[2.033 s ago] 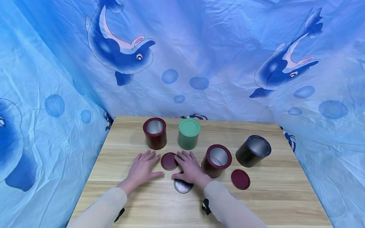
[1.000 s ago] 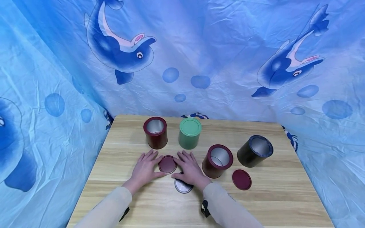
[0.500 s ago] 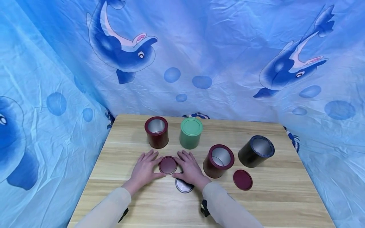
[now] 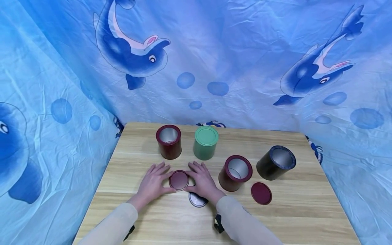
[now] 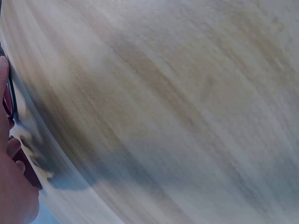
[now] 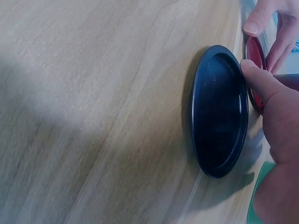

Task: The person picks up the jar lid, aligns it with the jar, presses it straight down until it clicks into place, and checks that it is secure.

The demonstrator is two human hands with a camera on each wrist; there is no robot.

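Observation:
Both hands hold a dark red round lid (image 4: 179, 180) between them, with thumb and index fingertips at its rim. My left hand (image 4: 154, 182) is at its left edge and my right hand (image 4: 202, 182) at its right edge, other fingers spread. In the right wrist view, the red lid (image 6: 256, 53) stands between the two thumbs. Partly under the right hand lies a silver-looking lid (image 4: 197, 200); the right wrist view shows this lid (image 6: 219, 112) dark, with a raised rim. The left wrist view catches only a sliver of the red lid (image 5: 7, 100) beside the hand.
Behind the hands stand a dark red open can (image 4: 170, 149) and a green can (image 4: 205, 151) with its lid on. To the right are another dark red open can (image 4: 229, 178), a black open can (image 4: 267, 166) and a second red lid (image 4: 261, 193). A printed blue curtain surrounds the wooden table (image 4: 294, 217).
The left hand has come in to the red lid, which was under the right fingertips. Both hands now have its rim, and it has shifted slightly left and toward the person.

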